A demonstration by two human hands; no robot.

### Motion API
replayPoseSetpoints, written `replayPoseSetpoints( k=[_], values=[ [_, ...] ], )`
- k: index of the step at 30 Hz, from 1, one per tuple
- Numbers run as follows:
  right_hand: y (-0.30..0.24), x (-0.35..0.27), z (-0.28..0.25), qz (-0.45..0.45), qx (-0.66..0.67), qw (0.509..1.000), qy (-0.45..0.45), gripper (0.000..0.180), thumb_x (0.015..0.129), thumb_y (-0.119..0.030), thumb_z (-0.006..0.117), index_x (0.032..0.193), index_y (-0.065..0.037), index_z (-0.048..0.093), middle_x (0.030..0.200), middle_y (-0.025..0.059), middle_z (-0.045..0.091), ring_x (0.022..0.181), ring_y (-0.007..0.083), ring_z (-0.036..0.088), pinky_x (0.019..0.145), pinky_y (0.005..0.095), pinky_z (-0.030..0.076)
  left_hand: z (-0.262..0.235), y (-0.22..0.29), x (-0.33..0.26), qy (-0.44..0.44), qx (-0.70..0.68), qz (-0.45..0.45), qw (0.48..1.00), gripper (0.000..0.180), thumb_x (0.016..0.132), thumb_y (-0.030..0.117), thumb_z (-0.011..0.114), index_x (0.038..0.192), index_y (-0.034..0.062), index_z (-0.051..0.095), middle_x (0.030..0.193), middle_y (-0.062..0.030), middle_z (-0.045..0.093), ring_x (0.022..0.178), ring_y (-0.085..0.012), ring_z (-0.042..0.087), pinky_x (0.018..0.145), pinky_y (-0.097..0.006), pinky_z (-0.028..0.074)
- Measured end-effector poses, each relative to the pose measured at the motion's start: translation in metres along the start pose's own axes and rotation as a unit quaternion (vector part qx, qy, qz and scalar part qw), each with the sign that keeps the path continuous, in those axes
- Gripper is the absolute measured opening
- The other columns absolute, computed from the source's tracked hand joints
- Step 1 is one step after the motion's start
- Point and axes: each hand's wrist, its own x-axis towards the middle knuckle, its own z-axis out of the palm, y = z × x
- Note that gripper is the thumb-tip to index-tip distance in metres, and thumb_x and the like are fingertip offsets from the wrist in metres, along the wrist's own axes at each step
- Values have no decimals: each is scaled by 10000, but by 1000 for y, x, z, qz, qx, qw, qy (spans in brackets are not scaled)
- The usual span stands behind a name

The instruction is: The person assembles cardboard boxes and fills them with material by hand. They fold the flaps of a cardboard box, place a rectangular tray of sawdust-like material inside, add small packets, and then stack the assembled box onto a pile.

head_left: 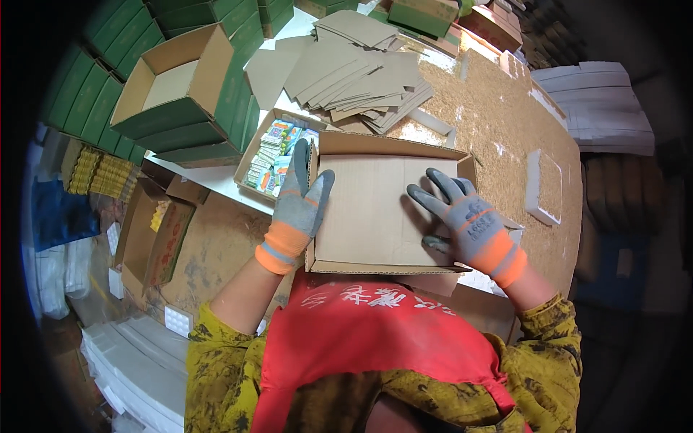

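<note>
The cardboard box [375,209] hides whatever lies under its inner sheet, and its near edge is covered by the red apron [361,339]. The left hand [296,209] covers part of the tray of small packets [278,155], whose printing is too small to tell. The right hand [469,224] hides the box's right wall. The green boxes [108,79] and the white stacks [137,375] are cut off by the dark rim, and the yellow bundles [101,173] are too blurred to make out
</note>
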Motion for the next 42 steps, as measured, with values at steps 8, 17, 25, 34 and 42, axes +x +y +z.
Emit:
replayPoseSetpoints(
  k=[8, 17, 25, 34, 42],
  values=[
    [7, 19, 45, 73, -76, 974, -199, 775, 780, -167, 712, 1467, -259, 365, 1484, 223, 316, 1153, 448, 514, 943, 451, 497, -3, -6, 8, -54, 379, 235, 893, 524, 943, 77, 549, 1416, -60, 369, 1405, -281, 418, 1287, -386, 440, 1084, -383, 357],
    [40, -32, 3, 2, 216, 969, 120, 587, 833, -53, 612, 1396, -157, 481, 1408, 151, 493, 1243, 294, 532, 1040, 406, 436, -20, 9, -9, -152, -367, -205, 894, 593, 1005, 412, 497, 1438, 19, 396, 1392, -90, 497, 1274, -180, 473, 1075, -340, 394],
    [91, -25, 138, 246, 590, 765, 73, 846, 848, -287, 741, 1487, 10, 275, 1380, 149, 492, 1224, 214, 489, 1025, 326, 412, 12, -29, -26, -192, 19, -209, 959, 692, 901, 340, 687, 1426, 8, 381, 1319, -78, 534, 1192, -163, 509, 1031, -308, 408],
    [56, -12, 117, 199, 695, 673, 156, 667, 859, -198, 669, 1425, -15, 368, 1278, 107, 544, 1138, 185, 536, 981, 307, 440, 0, 16, -30, -41, -60, -160, 984, 1086, 599, 278, 937, 1440, -34, 325, 1328, -151, 515, 1219, -213, 504, 1032, -350, 433],
    [-9, 128, 55, 85, 930, 331, 135, 480, 965, -300, 550, 1362, -39, 480, 1283, 98, 588, 1137, 233, 595, 990, 370, 474, -198, 42, 72, 286, -21, 252, 924, 505, 1027, 341, 443, 1392, -8, 424, 1369, -119, 486, 1225, -213, 497, 1065, -351, 381]
  ],
)
